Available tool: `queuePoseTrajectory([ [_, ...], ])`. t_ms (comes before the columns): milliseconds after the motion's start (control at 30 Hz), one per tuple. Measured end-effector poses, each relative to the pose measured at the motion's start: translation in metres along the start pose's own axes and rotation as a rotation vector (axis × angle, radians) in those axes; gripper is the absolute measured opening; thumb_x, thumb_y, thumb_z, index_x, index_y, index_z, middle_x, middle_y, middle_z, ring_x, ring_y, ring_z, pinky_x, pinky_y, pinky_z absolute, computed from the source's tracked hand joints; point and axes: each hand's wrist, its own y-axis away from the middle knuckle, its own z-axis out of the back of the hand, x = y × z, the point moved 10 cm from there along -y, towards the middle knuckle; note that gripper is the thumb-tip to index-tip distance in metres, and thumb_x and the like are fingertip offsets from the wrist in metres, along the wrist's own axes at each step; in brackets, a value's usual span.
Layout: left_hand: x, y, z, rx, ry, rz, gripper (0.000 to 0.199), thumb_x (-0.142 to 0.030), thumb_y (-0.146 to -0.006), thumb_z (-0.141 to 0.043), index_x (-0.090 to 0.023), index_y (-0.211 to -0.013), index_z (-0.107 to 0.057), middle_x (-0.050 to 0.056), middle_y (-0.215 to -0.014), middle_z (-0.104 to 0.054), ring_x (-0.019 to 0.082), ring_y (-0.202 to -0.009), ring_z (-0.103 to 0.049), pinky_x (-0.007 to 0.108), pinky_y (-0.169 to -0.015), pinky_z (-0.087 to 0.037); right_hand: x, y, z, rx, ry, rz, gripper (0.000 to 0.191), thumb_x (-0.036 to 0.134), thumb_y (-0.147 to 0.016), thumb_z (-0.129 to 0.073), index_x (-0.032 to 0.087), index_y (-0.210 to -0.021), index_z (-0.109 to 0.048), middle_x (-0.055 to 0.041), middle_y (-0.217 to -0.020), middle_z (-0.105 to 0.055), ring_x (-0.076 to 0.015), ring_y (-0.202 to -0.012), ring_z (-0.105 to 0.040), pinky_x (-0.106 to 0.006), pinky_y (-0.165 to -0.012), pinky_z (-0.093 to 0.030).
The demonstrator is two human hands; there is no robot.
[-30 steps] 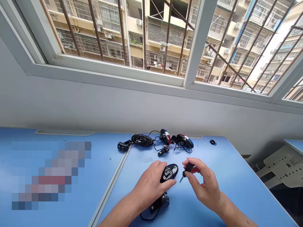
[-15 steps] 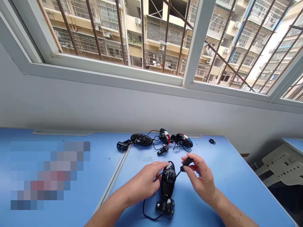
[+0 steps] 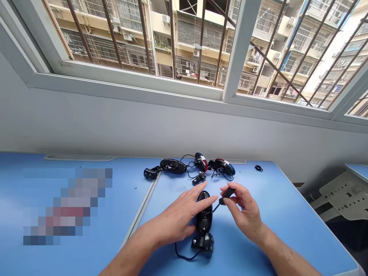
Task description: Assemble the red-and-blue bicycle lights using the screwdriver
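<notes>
A black oval device (image 3: 204,222) lies upright-lengthwise on the blue table, with a small black button unit (image 3: 204,243) on a cable at its near end. My left hand (image 3: 184,214) rests at the device's left side, fingers spread, the index finger reaching across its upper part. Between thumb and fingers, my right hand (image 3: 243,207) pinches a small black rectangular piece (image 3: 227,194), whose short cable runs to the device's right side. The underside of my left hand is hidden.
Along the wall edge of the blue table (image 3: 287,214) lie another black oval device (image 3: 173,166), two devices with red, white and blue parts (image 3: 225,166), and a small black ring (image 3: 258,168). A pixelated patch covers the left. A grey chair (image 3: 345,195) stands right.
My left hand has spread its fingers and moved its index finger across the device. My right hand keeps its pinch on the black piece. The view has shifted slightly.
</notes>
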Motion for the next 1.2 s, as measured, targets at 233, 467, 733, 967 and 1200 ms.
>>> queuePoseTrajectory([
  [233, -0.008, -0.010, 0.007, -0.140, -0.168, -0.003, 0.045, -0.015, -0.059, -0.078, -0.019, -0.102, -0.063, 0.019, -0.153, -0.025, 0.039, -0.140, -0.021, 0.058, -0.111, -0.019, -0.004, -0.002, 0.007, -0.035, 0.017, -0.030, 0.046, 0.008, -0.087, -0.053, 0.031, -0.126, -0.047, -0.0045, -0.106, -0.065, -0.0147, -0.089, -0.066, -0.028, -0.071, -0.063],
  [467, -0.004, -0.012, 0.009, -0.099, -0.188, 0.202, 0.037, -0.036, -0.066, -0.078, -0.018, -0.093, -0.061, 0.008, -0.096, -0.066, 0.029, -0.089, -0.060, 0.046, -0.085, -0.045, -0.003, -0.006, 0.021, -0.099, 0.057, -0.042, 0.044, 0.008, -0.086, -0.054, 0.030, -0.125, -0.049, -0.0037, -0.104, -0.066, -0.0144, -0.086, -0.066, -0.029, -0.070, -0.062],
  [733, 0.010, -0.002, 0.013, -0.117, 0.031, 0.162, 0.052, -0.017, -0.074, -0.060, -0.023, -0.124, -0.049, 0.007, -0.116, -0.063, 0.029, -0.107, -0.055, 0.042, -0.092, -0.042, 0.004, -0.009, 0.031, -0.118, 0.056, -0.042, 0.045, 0.008, -0.086, -0.055, 0.030, -0.125, -0.049, -0.0037, -0.103, -0.066, -0.0140, -0.085, -0.067, -0.029, -0.071, -0.063],
  [967, 0.012, -0.005, 0.007, -0.171, 0.095, 0.157, 0.090, -0.009, -0.066, -0.063, -0.029, -0.144, -0.024, 0.006, -0.123, -0.060, 0.029, -0.111, -0.055, 0.040, -0.094, -0.042, 0.015, -0.009, 0.032, -0.104, 0.066, 0.021, 0.047, 0.005, -0.086, -0.055, 0.030, -0.125, -0.049, -0.0041, -0.104, -0.066, -0.0136, -0.086, -0.067, -0.028, -0.072, -0.063],
  [1200, 0.023, -0.006, 0.001, -0.185, 0.153, 0.206, 0.106, -0.011, -0.063, -0.066, -0.030, -0.149, -0.006, 0.005, -0.117, -0.061, 0.027, -0.106, -0.055, 0.037, -0.091, -0.044, 0.020, -0.008, 0.027, -0.058, 0.105, 0.058, 0.047, 0.005, -0.086, -0.054, 0.027, -0.127, -0.047, -0.0054, -0.104, -0.066, -0.0152, -0.087, -0.067, -0.030, -0.071, -0.063],
])
